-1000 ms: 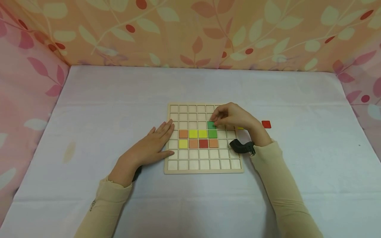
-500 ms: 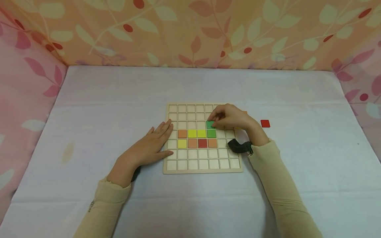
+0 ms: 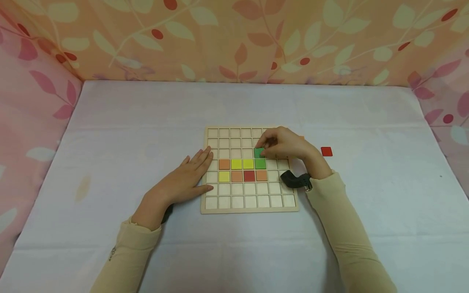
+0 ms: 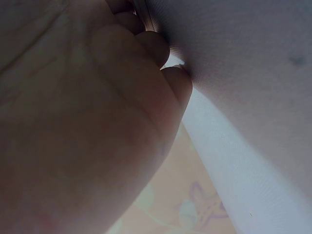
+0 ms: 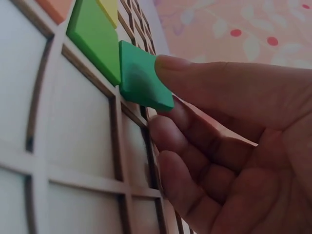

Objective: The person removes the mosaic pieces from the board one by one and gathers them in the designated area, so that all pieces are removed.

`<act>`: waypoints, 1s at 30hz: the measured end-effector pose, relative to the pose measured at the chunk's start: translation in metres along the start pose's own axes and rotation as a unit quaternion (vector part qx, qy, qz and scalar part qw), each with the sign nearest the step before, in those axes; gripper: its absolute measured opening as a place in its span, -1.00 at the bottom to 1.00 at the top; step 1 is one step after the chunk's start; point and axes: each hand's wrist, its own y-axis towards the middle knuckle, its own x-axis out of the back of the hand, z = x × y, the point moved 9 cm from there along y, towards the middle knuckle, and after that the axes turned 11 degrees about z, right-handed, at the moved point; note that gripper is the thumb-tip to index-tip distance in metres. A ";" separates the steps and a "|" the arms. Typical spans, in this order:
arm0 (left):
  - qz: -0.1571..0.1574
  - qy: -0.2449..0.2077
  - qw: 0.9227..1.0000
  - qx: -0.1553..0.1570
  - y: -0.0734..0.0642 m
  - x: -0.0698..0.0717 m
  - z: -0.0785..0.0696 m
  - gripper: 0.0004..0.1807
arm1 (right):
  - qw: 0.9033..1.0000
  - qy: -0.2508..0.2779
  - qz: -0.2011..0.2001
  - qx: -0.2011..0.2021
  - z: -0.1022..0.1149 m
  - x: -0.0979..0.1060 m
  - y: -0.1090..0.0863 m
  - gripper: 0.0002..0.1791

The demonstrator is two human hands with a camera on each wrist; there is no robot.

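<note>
A wooden grid board (image 3: 250, 210) lies on the white cloth. My left hand (image 3: 179, 179) rests with straight fingers over the board's left edge; in the left wrist view its palm (image 4: 87, 126) fills much of the picture. At the board's right side, my right hand (image 3: 289, 144) pinches a green square tile (image 5: 141, 75) between thumb and fingers. That tile stands tilted at a cell just beyond a lighter green tile (image 3: 260, 164) set in the grid. Two yellow tiles (image 3: 242, 164) and an orange tile (image 3: 224, 164) share the lighter green tile's row.
The nearer row holds a yellow tile (image 3: 224, 176), orange tiles (image 3: 237, 176) and a red tile (image 3: 249, 176). A loose red tile (image 3: 326, 151) lies on the cloth right of the board. Behind the right hand an orange piece (image 3: 301, 138) shows partly. Patterned fabric walls (image 3: 234, 40) surround the table.
The right hand stays at the same cell with the green tile pinched, shifting only slightly. The left hand keeps its place on the board. The whole view has moved a little.
</note>
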 end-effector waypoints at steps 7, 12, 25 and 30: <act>0.000 0.001 1.000 0.000 0.000 0.001 -0.001 -0.05 | 1.000 0.013 0.002 -0.008 -0.001 0.001 -0.001 -0.88; 0.002 0.000 1.000 -0.001 0.000 0.000 -0.001 -0.05 | 1.000 0.028 0.007 -0.007 0.000 0.000 0.000 -0.88; 0.003 -0.001 1.000 -0.001 0.000 0.000 0.001 -0.05 | 1.000 0.018 -0.001 -0.011 -0.001 0.001 -0.002 -0.89; 0.005 0.001 1.000 -0.003 0.001 -0.001 0.001 -0.05 | 0.999 0.019 -0.006 -0.024 -0.004 0.004 -0.005 -0.88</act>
